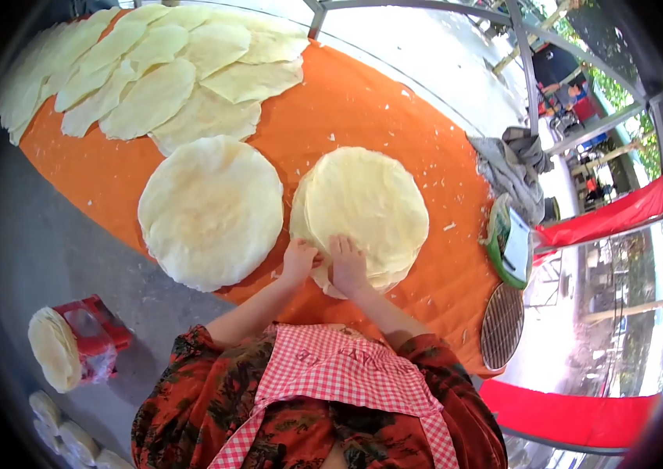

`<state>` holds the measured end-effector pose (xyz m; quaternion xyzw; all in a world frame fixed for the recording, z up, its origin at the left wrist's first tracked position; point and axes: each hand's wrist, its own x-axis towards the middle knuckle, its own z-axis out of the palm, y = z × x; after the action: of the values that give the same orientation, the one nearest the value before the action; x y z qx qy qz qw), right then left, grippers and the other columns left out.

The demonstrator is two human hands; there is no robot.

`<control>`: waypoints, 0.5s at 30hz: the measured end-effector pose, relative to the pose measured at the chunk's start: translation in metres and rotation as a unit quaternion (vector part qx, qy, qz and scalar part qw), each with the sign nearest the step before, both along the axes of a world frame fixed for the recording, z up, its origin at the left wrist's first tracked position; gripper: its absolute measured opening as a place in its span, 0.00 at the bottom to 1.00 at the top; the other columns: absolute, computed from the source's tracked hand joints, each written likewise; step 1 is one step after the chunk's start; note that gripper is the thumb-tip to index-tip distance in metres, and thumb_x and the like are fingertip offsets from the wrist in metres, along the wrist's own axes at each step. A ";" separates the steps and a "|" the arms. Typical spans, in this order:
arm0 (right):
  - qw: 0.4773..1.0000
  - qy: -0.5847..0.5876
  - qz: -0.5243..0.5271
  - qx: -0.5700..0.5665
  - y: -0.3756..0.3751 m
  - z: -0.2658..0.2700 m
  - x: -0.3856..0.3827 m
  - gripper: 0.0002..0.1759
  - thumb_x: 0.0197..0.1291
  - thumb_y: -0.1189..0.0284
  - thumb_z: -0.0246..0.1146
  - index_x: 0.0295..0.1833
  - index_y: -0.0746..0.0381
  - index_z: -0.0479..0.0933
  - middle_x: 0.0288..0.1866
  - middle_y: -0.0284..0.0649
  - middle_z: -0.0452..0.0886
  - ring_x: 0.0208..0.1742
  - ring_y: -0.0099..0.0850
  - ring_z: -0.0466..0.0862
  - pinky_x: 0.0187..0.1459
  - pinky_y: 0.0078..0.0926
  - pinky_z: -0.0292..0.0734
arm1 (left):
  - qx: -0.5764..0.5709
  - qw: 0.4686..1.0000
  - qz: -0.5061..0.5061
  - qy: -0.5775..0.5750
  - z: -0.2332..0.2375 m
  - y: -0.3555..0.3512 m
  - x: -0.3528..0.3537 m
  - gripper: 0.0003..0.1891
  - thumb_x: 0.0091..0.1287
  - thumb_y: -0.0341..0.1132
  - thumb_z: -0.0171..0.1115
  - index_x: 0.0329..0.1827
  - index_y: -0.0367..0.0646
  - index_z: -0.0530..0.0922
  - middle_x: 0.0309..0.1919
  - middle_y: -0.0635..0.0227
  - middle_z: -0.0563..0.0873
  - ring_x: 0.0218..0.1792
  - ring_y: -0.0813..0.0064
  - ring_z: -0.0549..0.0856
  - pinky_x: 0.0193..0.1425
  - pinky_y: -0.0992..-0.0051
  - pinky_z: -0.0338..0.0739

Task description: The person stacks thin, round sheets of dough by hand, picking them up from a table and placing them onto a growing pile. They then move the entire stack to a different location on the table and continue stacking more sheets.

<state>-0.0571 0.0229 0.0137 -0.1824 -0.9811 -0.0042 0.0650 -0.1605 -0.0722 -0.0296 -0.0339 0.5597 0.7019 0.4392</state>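
A stack of thin round flatbreads (370, 203) lies on the orange cloth (370, 94) in front of me, its lower sheets sticking out at the left and bottom. My left hand (300, 260) is at the stack's lower left edge, fingers curled in and closed on the rim of a flatbread. Just beside it, my right hand (348, 266) rests on top of the stack with its fingers stretched out flat. To the left of this stack sits a second, paler pile of round flatbreads (210, 211), which neither hand touches.
Many single flatbreads (151, 98) overlap at the far left of the cloth. A red stool (101, 336) with another flatbread stack (55, 349) stands at lower left. Along the right edge are a grey cloth (511, 176), a green basket (507, 242) and a round rack (502, 326).
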 end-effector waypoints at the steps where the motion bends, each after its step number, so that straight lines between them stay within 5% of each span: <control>1: 1.000 0.010 0.002 -0.010 0.005 -0.003 -0.003 0.31 0.48 0.70 0.61 0.61 0.63 0.67 0.60 0.47 0.72 0.59 0.46 0.75 0.50 0.44 0.75 | -0.002 1.000 -0.013 0.005 0.003 0.002 0.000 0.21 0.61 0.23 0.58 0.57 0.30 0.67 0.41 0.54 0.81 0.33 0.68 0.85 0.32 0.72 0.81; 3: 0.996 0.072 0.003 -0.045 0.019 -0.005 -0.004 0.22 0.47 0.73 0.60 0.52 0.63 0.72 0.50 0.45 0.77 0.51 0.46 0.78 0.45 0.39 0.77 | -0.015 0.997 -0.067 0.033 0.000 0.007 -0.001 0.20 0.59 0.24 0.60 0.54 0.29 0.69 0.41 0.52 0.81 0.27 0.67 0.85 0.26 0.72 0.80; 6: 0.988 0.079 -0.026 -0.129 0.043 -0.008 -0.002 0.10 0.48 0.74 0.61 0.38 0.63 0.77 0.36 0.44 0.80 0.40 0.48 0.81 0.38 0.37 0.77 | -0.087 0.985 -0.099 0.109 -0.004 0.013 0.002 0.20 0.62 0.28 0.61 0.56 0.33 0.68 0.42 0.51 0.82 0.34 0.64 0.86 0.37 0.72 0.81; 10: 0.961 0.110 -0.049 -0.248 0.083 0.008 -0.003 0.05 0.51 0.72 0.62 0.27 0.60 0.79 0.22 0.48 0.77 0.32 0.44 0.82 0.38 0.38 0.77 | -0.227 0.905 0.022 0.358 0.010 0.020 0.004 0.16 0.60 0.34 0.65 0.47 0.36 0.73 0.38 0.52 0.83 0.33 0.57 0.85 0.38 0.63 0.79; 13: 0.925 0.038 -0.033 -0.376 0.130 0.032 -0.007 0.06 0.54 0.71 0.65 0.30 0.62 0.81 0.24 0.36 0.81 0.29 0.34 0.82 0.33 0.34 0.76 | -0.235 0.897 -0.037 0.372 0.009 0.026 -0.008 0.12 0.58 0.35 0.66 0.38 0.36 0.75 0.31 0.55 0.83 0.32 0.56 0.84 0.38 0.60 0.77; 15: 0.855 0.188 -0.022 -0.484 0.237 0.009 -0.007 0.06 0.56 0.73 0.64 0.36 0.65 0.82 0.34 0.37 0.83 0.34 0.27 0.82 0.37 0.26 0.79 | -0.265 0.893 -0.094 0.351 0.025 0.027 -0.014 0.10 0.58 0.34 0.65 0.32 0.36 0.75 0.25 0.58 0.82 0.30 0.60 0.84 0.35 0.62 0.77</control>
<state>-0.0645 0.2599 0.0231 -0.2098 -0.8242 0.5037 0.1518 -0.1747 -0.0448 -0.0051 0.1529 0.8432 0.4491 0.2528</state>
